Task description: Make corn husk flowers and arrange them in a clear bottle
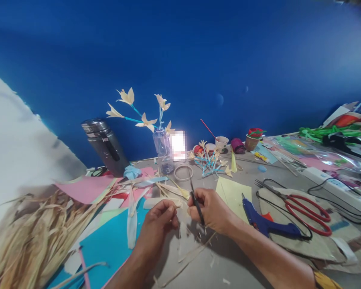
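My left hand (pixel 161 218) is closed in a pinch on a small pale strip (pixel 178 204) that looks like corn husk. Close beside it, my right hand (pixel 209 206) grips a slim black tool (pixel 197 206) with a thin pointed end angled up and away; whether it is scissors or a knife I cannot tell. The right fingertips are near the strip, but contact is unclear. Small husk scraps (pixel 195 235) lie on the grey table (pixel 216 265) below the hands. A pale yellow husk piece (pixel 183 192) rests just beyond them.
Dried husks (pixel 24 237) and blue paper (pixel 108 245) lie left. A dark flask (pixel 104 146) and a glass bottle (pixel 161 144) holding husk flowers stand behind, near a tape ring (pixel 183 173). Rightward are a blue glue gun (pixel 267 222), red-handled scissors (pixel 307 204) and a power strip (pixel 333 188).
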`<act>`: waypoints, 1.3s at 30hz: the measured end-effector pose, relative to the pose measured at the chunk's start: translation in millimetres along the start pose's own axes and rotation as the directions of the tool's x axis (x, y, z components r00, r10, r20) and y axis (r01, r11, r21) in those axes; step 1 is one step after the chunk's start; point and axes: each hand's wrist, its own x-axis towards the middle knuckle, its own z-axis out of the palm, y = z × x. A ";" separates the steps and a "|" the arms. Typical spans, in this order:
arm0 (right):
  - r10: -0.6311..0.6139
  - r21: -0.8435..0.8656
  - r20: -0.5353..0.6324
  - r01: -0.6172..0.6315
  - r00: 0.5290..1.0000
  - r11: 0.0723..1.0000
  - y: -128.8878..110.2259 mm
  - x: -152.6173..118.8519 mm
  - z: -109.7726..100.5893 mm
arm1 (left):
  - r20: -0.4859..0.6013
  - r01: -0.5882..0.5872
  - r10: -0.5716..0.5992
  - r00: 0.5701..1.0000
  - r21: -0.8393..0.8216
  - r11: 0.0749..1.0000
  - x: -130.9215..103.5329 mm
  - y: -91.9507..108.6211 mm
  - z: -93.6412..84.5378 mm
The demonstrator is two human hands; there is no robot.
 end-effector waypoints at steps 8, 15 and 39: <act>0.038 0.272 0.016 -0.041 0.999 0.961 12.5 3.5 3.6 | 0.045 0.083 -0.083 0.996 -0.008 0.996 -1.7 -7.1 9.7; 0.077 0.266 0.023 -0.080 0.997 0.961 14.4 2.4 6.2 | 0.095 0.092 -0.081 0.992 -0.118 0.989 -4.0 -5.0 10.4; -0.028 -0.080 0.478 0.075 0.878 0.994 17.4 -7.3 -5.8 | -0.062 -0.002 -0.010 0.998 -0.196 0.981 -1.8 14.3 -1.2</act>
